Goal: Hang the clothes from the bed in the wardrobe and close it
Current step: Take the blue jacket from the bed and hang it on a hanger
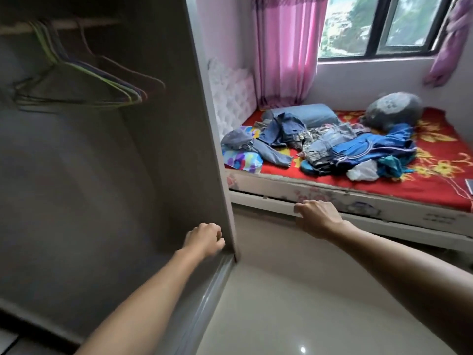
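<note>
The wardrobe (163,124) stands open on the left, dim inside. Several bare wire hangers (102,80) hang from its rail (66,24) at the top left. A heap of clothes (332,144), mostly denim and blue pieces, lies on the bed (435,180) with the red flowered sheet at the right. My left hand (204,239) is curled at the lower front edge of the wardrobe's side panel, touching it. My right hand (317,216) hovers palm down in front of the bed frame, fingers loosely bent, holding nothing.
A blue pillow (314,114) and a grey stuffed bundle (391,108) lie at the far side of the bed. Pink curtains (284,47) and a window (384,24) are behind it. A glossy tiled floor (307,290) lies between wardrobe and bed. A sliding track (204,298) runs along the wardrobe's base.
</note>
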The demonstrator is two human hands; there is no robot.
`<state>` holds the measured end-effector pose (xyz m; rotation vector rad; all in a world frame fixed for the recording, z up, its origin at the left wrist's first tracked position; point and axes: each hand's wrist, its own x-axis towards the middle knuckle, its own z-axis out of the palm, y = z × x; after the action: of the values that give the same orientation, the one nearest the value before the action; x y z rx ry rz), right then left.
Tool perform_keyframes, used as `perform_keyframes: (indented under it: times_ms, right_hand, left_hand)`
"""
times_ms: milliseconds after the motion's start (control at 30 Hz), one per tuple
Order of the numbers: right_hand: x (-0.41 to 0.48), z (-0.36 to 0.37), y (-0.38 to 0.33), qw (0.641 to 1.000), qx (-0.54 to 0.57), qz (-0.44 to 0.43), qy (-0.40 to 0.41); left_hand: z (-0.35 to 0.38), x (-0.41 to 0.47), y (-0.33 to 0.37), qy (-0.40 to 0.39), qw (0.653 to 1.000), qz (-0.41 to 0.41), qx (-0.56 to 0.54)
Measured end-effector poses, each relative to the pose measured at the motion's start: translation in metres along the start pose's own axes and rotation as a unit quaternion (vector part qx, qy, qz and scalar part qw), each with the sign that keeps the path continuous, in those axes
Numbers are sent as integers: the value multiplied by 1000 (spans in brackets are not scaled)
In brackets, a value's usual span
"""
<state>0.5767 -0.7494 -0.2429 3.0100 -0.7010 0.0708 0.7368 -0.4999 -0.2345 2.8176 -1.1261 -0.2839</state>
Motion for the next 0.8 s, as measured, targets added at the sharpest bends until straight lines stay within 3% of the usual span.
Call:
perform_keyframes:
  times_ms: [467,800]
  right_hand:
    - [154,27,185,989,27,144,-26]
    - [277,71,387,979,54,185,-63]
  left_hand:
    - [2,292,143,-73,985,154,-26]
    - [24,488,299,-119,980,161,-21]
